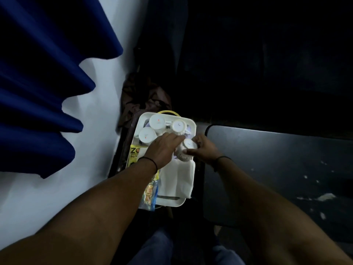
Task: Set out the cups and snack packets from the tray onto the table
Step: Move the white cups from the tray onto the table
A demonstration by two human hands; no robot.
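A white tray (172, 202) holds several upside-down white cups: one at the back (157, 121), one at the left (146, 135), one at the back right (179, 126). My right hand (203, 150) grips a fourth cup (186, 150) near the tray's right edge, thumb across its side. My left hand (162, 149) lies palm down over the tray, fingertips touching the back right cup. A yellow snack packet (134, 153) sits under my left wrist. A colourful packet (150, 192) hangs off the tray's near left corner. A white napkin (176, 180) covers the near half.
The dark table (277, 169) stands right of the tray, with white crumbs (322, 197) scattered on it. A white wall and blue curtain (38, 92) fill the left. A brown bag (141, 96) lies behind the tray. My knees show below.
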